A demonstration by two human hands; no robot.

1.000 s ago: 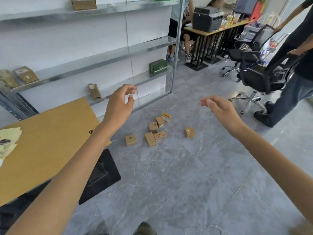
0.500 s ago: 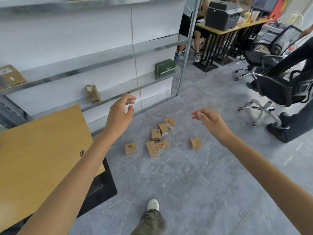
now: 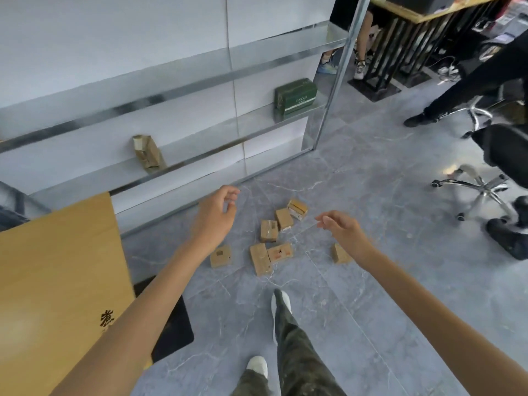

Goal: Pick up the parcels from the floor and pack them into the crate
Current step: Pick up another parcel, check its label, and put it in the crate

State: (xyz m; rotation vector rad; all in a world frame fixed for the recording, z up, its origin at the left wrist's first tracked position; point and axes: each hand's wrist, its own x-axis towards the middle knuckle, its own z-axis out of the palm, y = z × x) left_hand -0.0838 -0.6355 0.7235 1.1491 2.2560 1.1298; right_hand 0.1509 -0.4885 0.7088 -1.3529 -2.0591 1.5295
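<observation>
While the person stands on the grey floor (image 3: 371, 295) with the counter (image 3: 57, 281) near left, left hand (image 3: 215, 215) and right hand (image 3: 347, 234) hover empty, fingers loosely curled, grasping nothing. Just beyond, seven small cardboard parcels (image 3: 260, 258) lie scattered on the floor. They're probably light, stiff and taped, so pinch across opposite side faces. No crate visible. Far shelf (image 3: 200, 164) holds a green box (image 3: 295, 95).
</observation>
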